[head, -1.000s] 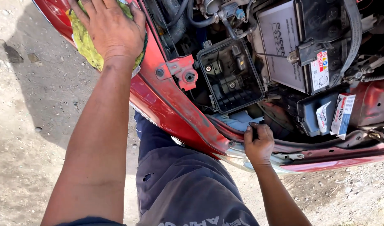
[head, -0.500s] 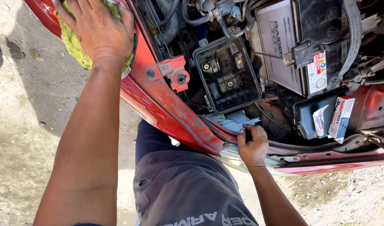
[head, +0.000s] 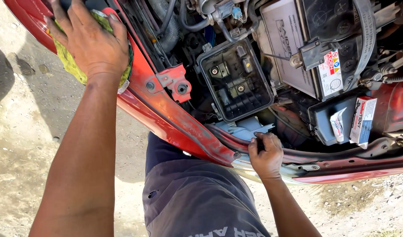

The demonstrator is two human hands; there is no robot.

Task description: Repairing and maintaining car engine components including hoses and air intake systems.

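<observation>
Nearest to us, our right hand point(head: 266, 154) is curled into a loose fist on the front edge of the red painted metal car body point(head: 166, 116), with the fingertips hooked over a thin dark part just behind the rim; we cannot tell what exactly the fingers pinch there. The metal lip is thin and worn, so if the hand slides along it, the edge could cut the fingers. Farther away, at the left corner of the car body, our left hand point(head: 92, 41) lies flat with fingers spread, pressing a crumpled yellow-green cloth point(head: 72, 66) onto the red fender. The cloth hangs partly over the outer edge, so in our judgement it could slip off to the dusty ground if the pressure becomes less, and dust in it may then scratch the paint. Beyond the hands, the open black plastic box point(head: 235, 81) and the grey rectangular battery point(head: 289, 48) stand uncovered, so dirt could fall inside.
</observation>
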